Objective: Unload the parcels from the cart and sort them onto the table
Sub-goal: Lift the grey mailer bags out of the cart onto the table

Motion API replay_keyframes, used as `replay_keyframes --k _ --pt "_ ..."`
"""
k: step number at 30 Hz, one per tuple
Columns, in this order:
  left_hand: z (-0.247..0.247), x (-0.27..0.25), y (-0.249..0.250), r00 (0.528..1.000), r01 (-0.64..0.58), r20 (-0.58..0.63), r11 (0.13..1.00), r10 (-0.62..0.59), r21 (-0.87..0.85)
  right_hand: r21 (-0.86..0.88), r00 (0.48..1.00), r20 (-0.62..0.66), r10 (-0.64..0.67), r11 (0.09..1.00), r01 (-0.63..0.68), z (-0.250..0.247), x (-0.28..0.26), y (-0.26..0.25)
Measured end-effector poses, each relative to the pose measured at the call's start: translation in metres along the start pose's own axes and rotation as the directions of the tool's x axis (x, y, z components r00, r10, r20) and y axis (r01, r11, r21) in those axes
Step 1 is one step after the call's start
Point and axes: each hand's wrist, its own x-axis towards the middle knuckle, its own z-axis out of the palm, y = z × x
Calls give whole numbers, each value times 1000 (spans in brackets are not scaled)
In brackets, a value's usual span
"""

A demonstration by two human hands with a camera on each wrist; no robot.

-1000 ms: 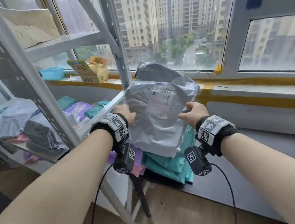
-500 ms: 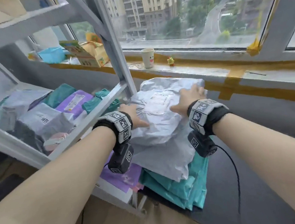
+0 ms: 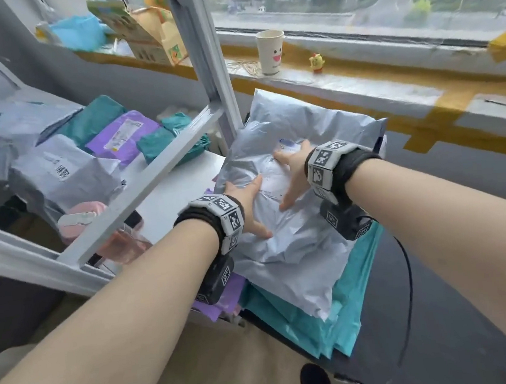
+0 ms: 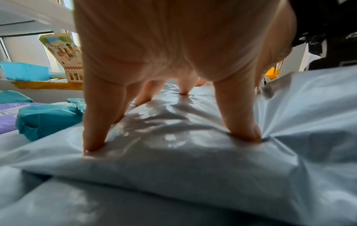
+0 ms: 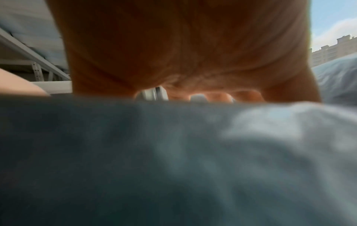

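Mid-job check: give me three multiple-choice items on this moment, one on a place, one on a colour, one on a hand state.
1. The grey parcel lies on:
A. teal parcels
B. the windowsill
C. the floor

2. The parcel between teal ones on the cart shelf is:
A. red
B. purple
C. black

3. The left hand is:
A. a fist
B. pinching a corner
C. pressing with straight fingers

Key: 1 A, the teal parcels show beneath it; 2 B, the purple parcel; 3 C, fingers dent the film.
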Motion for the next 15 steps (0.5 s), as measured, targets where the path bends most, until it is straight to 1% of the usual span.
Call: replay_keyframes --k 4,9,15 --pt "3 5 3 999 12 32 1000 -12 2 26 1000 12 15 1000 -16 7 8 -3" --pt "5 7 6 999 16 38 1000 -16 -16 76 999 23 35 996 -37 15 13 -4" --pt "3 3 5 999 5 47 1000 -5 0 99 999 5 53 994 -54 14 0 -3"
